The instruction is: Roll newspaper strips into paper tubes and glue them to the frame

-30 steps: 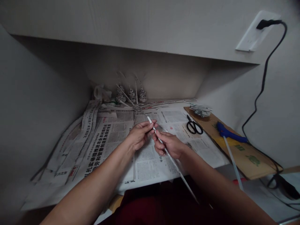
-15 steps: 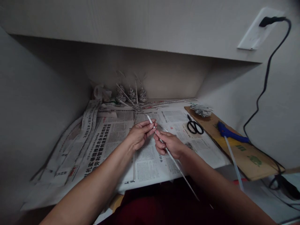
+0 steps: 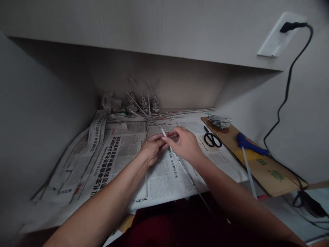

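Note:
A thin rolled newspaper stick [image 3: 185, 171] slants from between my hands down over the table's front edge. My left hand [image 3: 151, 149] pinches it near its whitish upper end, thumb against fingertips. My right hand [image 3: 187, 143] is closed at the same spot, thumb and fingers meeting on the stick just beside the left fingertips. Beyond the hands lies a small piece of paper sticks [image 3: 149, 118] crossed at a centre, several of them spreading up and outward. Whether the held stick joins it cannot be made out.
Newspaper sheets [image 3: 125, 144] cover the table. Woven paper cones [image 3: 155, 104] stand at the back beside loose paper sticks [image 3: 190, 111]. To the right are black scissors [image 3: 212, 140], cardboard [image 3: 257, 168], a crumpled grey cloth [image 3: 219, 121] and a blue glue gun [image 3: 250, 145] with a cord.
My right hand has moved up along the stick, from below the left hand to its upper end, and turned over. My left hand has stayed nearly in place. The view has shifted slightly.

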### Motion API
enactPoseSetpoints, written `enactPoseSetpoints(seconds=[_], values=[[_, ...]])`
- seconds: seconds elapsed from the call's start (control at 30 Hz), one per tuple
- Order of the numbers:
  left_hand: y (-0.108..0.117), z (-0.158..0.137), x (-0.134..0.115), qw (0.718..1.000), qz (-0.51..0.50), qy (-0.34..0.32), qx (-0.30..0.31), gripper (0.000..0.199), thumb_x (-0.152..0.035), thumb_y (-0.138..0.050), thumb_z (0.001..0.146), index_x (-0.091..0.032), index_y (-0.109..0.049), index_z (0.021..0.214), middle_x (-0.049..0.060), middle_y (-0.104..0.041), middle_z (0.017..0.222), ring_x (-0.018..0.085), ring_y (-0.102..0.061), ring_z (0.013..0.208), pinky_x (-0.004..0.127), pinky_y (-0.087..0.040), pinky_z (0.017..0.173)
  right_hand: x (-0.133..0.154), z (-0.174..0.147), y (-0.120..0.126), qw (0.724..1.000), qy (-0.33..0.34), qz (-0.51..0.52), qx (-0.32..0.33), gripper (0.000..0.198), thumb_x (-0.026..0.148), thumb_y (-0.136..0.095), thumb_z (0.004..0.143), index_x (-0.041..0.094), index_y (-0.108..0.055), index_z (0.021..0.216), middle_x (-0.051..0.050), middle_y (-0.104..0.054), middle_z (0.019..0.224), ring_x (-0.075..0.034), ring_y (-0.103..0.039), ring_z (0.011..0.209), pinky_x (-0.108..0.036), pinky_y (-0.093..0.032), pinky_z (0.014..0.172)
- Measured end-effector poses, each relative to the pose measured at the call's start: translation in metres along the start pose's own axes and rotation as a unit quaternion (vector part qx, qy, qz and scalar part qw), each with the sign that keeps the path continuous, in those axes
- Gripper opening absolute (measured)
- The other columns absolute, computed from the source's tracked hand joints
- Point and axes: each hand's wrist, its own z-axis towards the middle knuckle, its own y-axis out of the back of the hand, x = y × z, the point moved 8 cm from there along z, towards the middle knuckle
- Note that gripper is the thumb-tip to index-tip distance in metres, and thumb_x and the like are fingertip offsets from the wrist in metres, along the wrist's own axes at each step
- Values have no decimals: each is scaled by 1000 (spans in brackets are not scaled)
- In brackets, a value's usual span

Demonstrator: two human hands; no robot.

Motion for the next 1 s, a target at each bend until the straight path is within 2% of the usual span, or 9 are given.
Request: enactPoseSetpoints(seconds=[0.2,0.37,0.5,0.63,0.77,0.9,1.0], values=[[-4,-5,0,1000,16,12,5,9,-3,-68,73,-7,-72,80,11,-74,83,13,-68,72,19,-55,68,-8,5,-8,999,-35,-8,-4,13,33,-60,81,20,-63,78,-3,-67,77,-16,-59,68,-27,-42,63],[-5,-7,12,998,38,53,16,20,-3,-69,72,-9,-71,91,9,-72,88,13,-67,69,19,-56,61,-31,-3,-14,991,-94,94,10,16,33,-58,81,19,-65,77,0,-68,71,-13,-59,61,-23,-42,56],[-6,-7,19,997,-5,71,21,20,1,-68,72,-10,-68,89,7,-70,81,12,-68,72,20,-58,67,-48,-7,-21,974,-150,170,17,18,35,-60,79,18,-64,75,0,-67,67,-13,-60,59,-22,-44,54],[-2,-6,23,997,-3,82,0,11,0,-66,75,-9,-67,80,6,-68,77,12,-68,69,19,-58,65,-57,-8,-24,964,-184,193,10,17,33,-61,78,17,-63,73,0,-66,64,-12,-61,57,-22,-45,55],[-2,-7,28,995,20,97,13,10,-2,-62,79,-9,-69,84,8,-70,78,12,-69,69,17,-58,63,-58,-10,-25,962,-195,186,30,15,31,-59,80,17,-64,74,0,-66,62,-12,-61,56,-21,-45,55],[-3,-8,30,994,10,104,16,13,0,-60,80,-8,-67,87,9,-71,79,14,-70,70,18,-59,65,-53,-11,-9,982,-140,108,61,18,34,-57,83,18,-66,78,1,-66,64,-12,-60,60,-21,-43,56],[-2,-7,26,995,-19,93,-4,14,2,-55,82,-8,-65,83,8,-70,75,15,-71,69,19,-59,66,-64,-14,32,994,-96,-7,50,20,35,-56,84,18,-67,84,-1,-69,74,-13,-61,67,-22,-44,61]])
